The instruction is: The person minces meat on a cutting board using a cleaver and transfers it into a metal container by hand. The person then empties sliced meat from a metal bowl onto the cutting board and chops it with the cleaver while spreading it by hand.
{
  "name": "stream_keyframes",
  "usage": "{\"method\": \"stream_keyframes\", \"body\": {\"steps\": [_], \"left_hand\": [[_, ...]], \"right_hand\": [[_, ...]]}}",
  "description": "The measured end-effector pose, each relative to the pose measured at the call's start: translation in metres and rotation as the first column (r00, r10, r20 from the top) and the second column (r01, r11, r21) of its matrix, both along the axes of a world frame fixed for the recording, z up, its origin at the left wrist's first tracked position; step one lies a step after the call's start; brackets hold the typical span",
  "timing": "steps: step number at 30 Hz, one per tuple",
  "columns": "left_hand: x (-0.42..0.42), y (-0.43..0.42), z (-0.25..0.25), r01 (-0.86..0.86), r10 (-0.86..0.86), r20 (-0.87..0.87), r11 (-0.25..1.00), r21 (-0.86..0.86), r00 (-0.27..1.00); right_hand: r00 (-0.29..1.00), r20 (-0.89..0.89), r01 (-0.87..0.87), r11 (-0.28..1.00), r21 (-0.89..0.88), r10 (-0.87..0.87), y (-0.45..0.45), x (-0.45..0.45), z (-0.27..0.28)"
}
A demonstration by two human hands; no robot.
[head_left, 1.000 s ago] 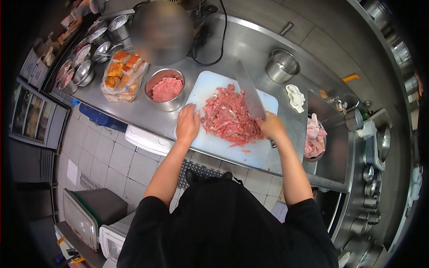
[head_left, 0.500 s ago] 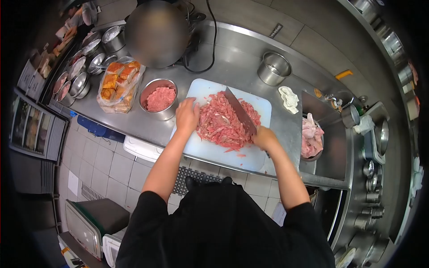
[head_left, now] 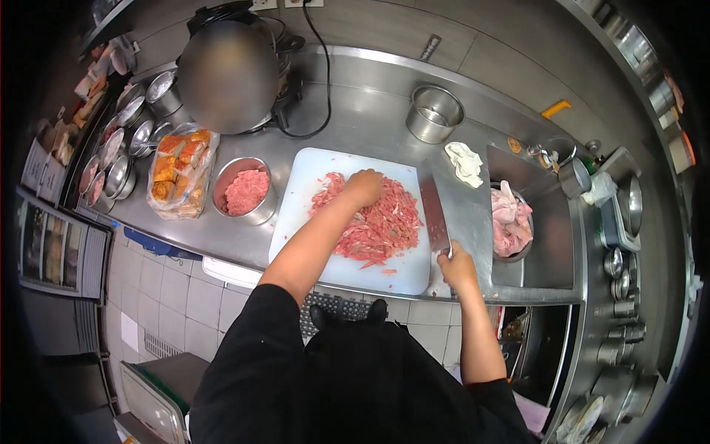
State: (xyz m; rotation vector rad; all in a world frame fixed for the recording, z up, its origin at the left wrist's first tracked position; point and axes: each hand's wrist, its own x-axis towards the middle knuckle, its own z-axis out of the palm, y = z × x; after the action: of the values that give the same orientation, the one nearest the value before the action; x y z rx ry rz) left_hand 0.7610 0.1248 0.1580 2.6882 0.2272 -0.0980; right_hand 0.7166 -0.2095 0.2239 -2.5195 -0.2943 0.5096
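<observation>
A heap of chopped pinkish-red meat (head_left: pixel 379 229) covers the middle of a white cutting board (head_left: pixel 296 222). On the far side of the heap, my left hand (head_left: pixel 364 187) is closed over some of the meat, its fingers curled down and their tips hidden. My right hand (head_left: pixel 460 269) grips the handle of a cleaver (head_left: pixel 435 213) at the board's right edge. The cleaver's broad blade points away from me, apart from the heap, with bits of meat stuck to it.
Left of the board stands a metal pot of minced meat (head_left: pixel 246 192), beside bagged bread (head_left: pixel 177 172). Behind are an empty metal pot (head_left: pixel 435 113) and a white cloth (head_left: pixel 464 164). At right, a sink (head_left: pixel 551 244) holds a bowl of raw poultry (head_left: pixel 512 222). A black cord (head_left: pixel 328 81) crosses the counter.
My left hand has moved from the board's left edge onto the meat. The cleaver has left the heap, moving right to the board's edge in my right hand. The view has shifted slightly.
</observation>
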Motion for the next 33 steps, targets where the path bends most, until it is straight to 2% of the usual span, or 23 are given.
{"method": "stream_keyframes", "body": {"steps": [1, 2, 3, 5, 6, 8, 9, 11, 12, 14, 15, 17, 18, 19, 21, 23, 27, 28, 29, 30, 31, 32, 33], "left_hand": [[-0.008, -0.006, 0.008, 0.028, -0.028, 0.005, 0.999, 0.021, 1.0], [-0.018, -0.011, 0.017, 0.055, -0.055, 0.009, 0.998, 0.04, 0.998], [-0.028, -0.016, 0.022, 0.061, -0.061, 0.008, 0.997, 0.04, 0.998], [-0.049, -0.017, 0.03, 0.022, -0.022, 0.162, 1.0, -0.003, 0.986], [-0.059, -0.015, 0.038, 0.023, -0.022, 0.16, 1.0, -0.002, 0.987], [-0.081, -0.005, 0.05, 0.019, 0.013, 0.263, 0.993, -0.117, 0.965], [-0.09, 0.003, 0.045, 0.016, 0.016, 0.262, 0.993, -0.117, 0.965], [-0.11, 0.023, 0.031, -0.23, 0.329, 0.474, 0.939, -0.256, 0.816], [-0.118, 0.033, 0.029, -0.231, 0.33, 0.475, 0.939, -0.257, 0.816], [-0.125, 0.053, 0.029, -0.362, 0.47, 0.281, 0.86, -0.359, 0.837], [-0.123, 0.06, 0.015, -0.36, 0.471, 0.292, 0.861, -0.36, 0.833], [-0.106, 0.079, -0.016, -0.238, 0.343, 0.395, 0.927, -0.291, 0.852], [-0.101, 0.077, -0.013, -0.202, 0.324, 0.274, 0.897, -0.393, 0.906], [-0.099, 0.068, -0.001, -0.118, 0.207, 0.279, 0.945, -0.305, 0.938], [-0.11, 0.044, 0.029, -0.005, 0.106, 0.226, 0.912, -0.409, 0.968], [-0.111, 0.036, 0.014, -0.036, 0.146, 0.225, 0.901, -0.431, 0.963], [-0.117, 0.029, 0.013, -0.052, 0.228, 0.292, 0.862, -0.505, 0.929], [-0.121, 0.026, 0.018, -0.013, 0.198, 0.358, 0.889, -0.458, 0.912], [-0.129, 0.022, 0.02, -0.014, 0.193, 0.349, 0.89, -0.457, 0.917], [-0.136, 0.018, 0.022, 0.043, 0.066, 0.417, 0.968, -0.246, 0.907], [-0.141, 0.013, 0.026, 0.095, -0.075, 0.458, 0.995, -0.021, 0.886], [-0.151, 0.005, 0.027, 0.101, -0.082, 0.454, 0.995, -0.018, 0.887], [-0.164, -0.006, 0.03, 0.168, -0.205, 0.401, 0.978, 0.126, 0.893]], "right_hand": [[0.99, 0.132, -0.042, 0.993, -0.11, 0.056, 0.001, 0.009, 0.001], [0.983, 0.168, -0.05, 0.984, -0.171, 0.079, 0.005, 0.02, 0.002], [0.983, 0.167, -0.044, 0.984, -0.171, 0.073, 0.013, 0.035, 0.001], [0.963, 0.194, -0.118, 0.942, -0.313, 0.186, 0.031, 0.059, -0.005], [0.964, 0.192, -0.119, 0.943, -0.312, 0.185, 0.041, 0.059, -0.003], [0.929, 0.12, -0.288, 0.887, -0.362, 0.351, 0.068, 0.046, 0.005], [0.928, 0.119, -0.291, 0.886, -0.361, 0.354, 0.08, 0.036, 0.007], [0.886, 0.057, -0.4, 0.822, -0.407, 0.459, 0.093, 0.014, 0.011], [0.886, 0.057, -0.4, 0.821, -0.407, 0.46, 0.091, 0.011, 0.017], [0.876, 0.021, -0.441, 0.817, -0.371, 0.482, 0.087, 0.011, 0.029], [0.875, 0.032, -0.439, 0.818, -0.373, 0.484, 0.078, 0.01, 0.027], [0.906, 0.058, -0.376, 0.86, -0.345, 0.419, 0.062, 0.015, 0.027], [0.899, 0.086, -0.376, 0.858, -0.35, 0.43, 0.06, 0.02, 0.03], [0.928, 0.074, -0.316, 0.876, -0.363, 0.365, 0.053, 0.016, 0.03], [0.955, 0.002, -0.27, 0.875, -0.402, 0.296, 0.04, -0.001, 0.016], [0.935, 0.046, -0.314, 0.881, -0.354, 0.351, 0.045, -0.012, 0.002], [0.904, -0.02, -0.405, 0.84, -0.36, 0.427, 0.075, -0.027, 0.009], [0.907, -0.034, -0.404, 0.843, -0.356, 0.421, 0.071, -0.026, 0.012], [0.927, -0.023, -0.366, 0.889, -0.277, 0.374, 0.063, -0.022, 0.017], [0.945, -0.01, -0.323, 0.926, -0.196, 0.328, 0.055, -0.018, 0.02], [0.946, -0.009, -0.32, 0.928, -0.191, 0.324, 0.048, -0.015, 0.016], [0.962, -0.01, -0.272, 0.947, -0.174, 0.274, 0.038, -0.014, 0.01], [0.975, -0.01, -0.222, 0.963, -0.155, 0.223, 0.032, -0.014, 0.005]]}}
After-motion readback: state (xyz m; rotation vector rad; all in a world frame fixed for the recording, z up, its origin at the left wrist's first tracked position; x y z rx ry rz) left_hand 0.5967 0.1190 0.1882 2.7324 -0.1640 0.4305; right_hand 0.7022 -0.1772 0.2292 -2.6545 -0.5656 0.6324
